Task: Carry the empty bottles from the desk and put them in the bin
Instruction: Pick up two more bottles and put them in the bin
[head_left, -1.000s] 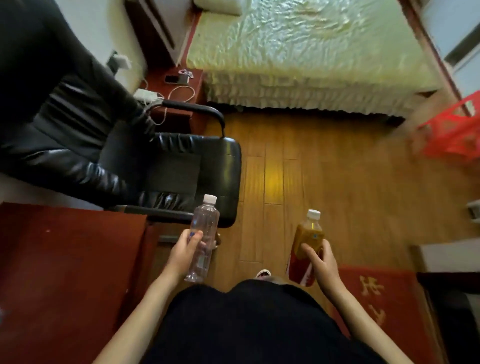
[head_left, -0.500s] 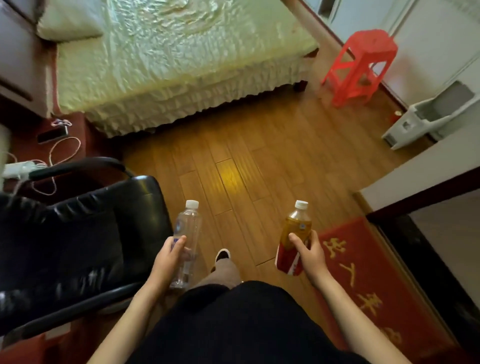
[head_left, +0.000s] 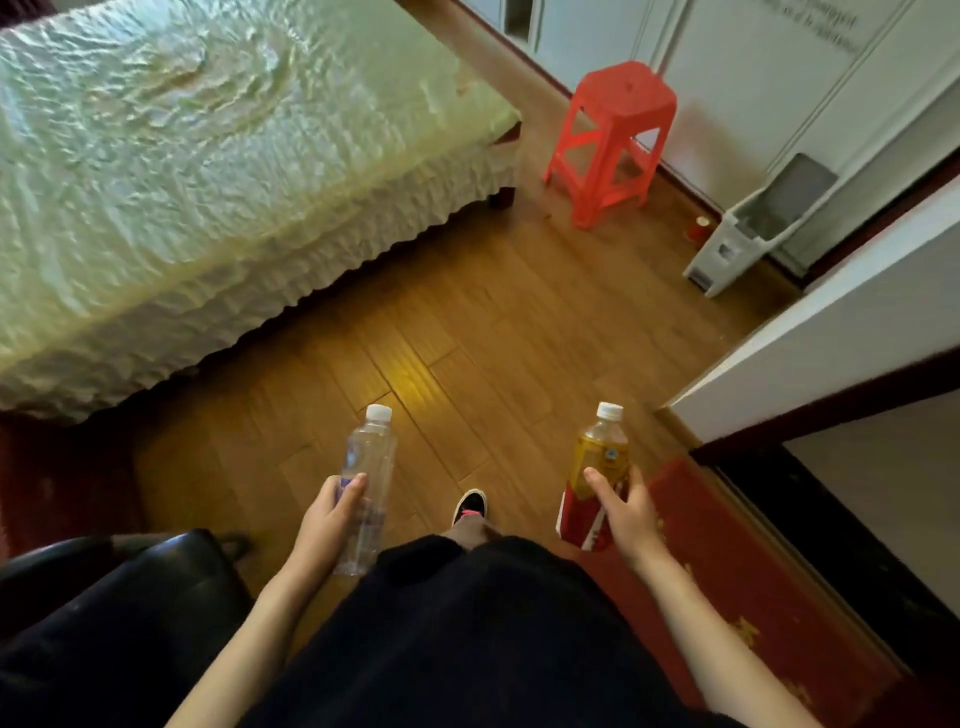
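My left hand (head_left: 330, 519) grips a clear plastic bottle (head_left: 370, 467) with a white cap, held upright in front of my waist. My right hand (head_left: 621, 512) grips a yellow-tinted bottle (head_left: 597, 462) with a red label and a white cap, also upright. A white bin (head_left: 743, 244) with its grey lid raised stands on the floor at the far right, against the white wall. Both bottles are well short of the bin, with wooden floor between.
A bed (head_left: 208, 171) with a pale green cover fills the upper left. A red plastic stool (head_left: 613, 140) stands near the bin, and a small red cup (head_left: 698, 228) sits beside it. A black chair (head_left: 114, 613) is at lower left. A white wall corner (head_left: 810, 358) and red mat (head_left: 727, 597) lie right.
The view has swung right, away from the desk and chair, bringing the stool and bin into view and closer. Both hands keep their bottles in the same hold.
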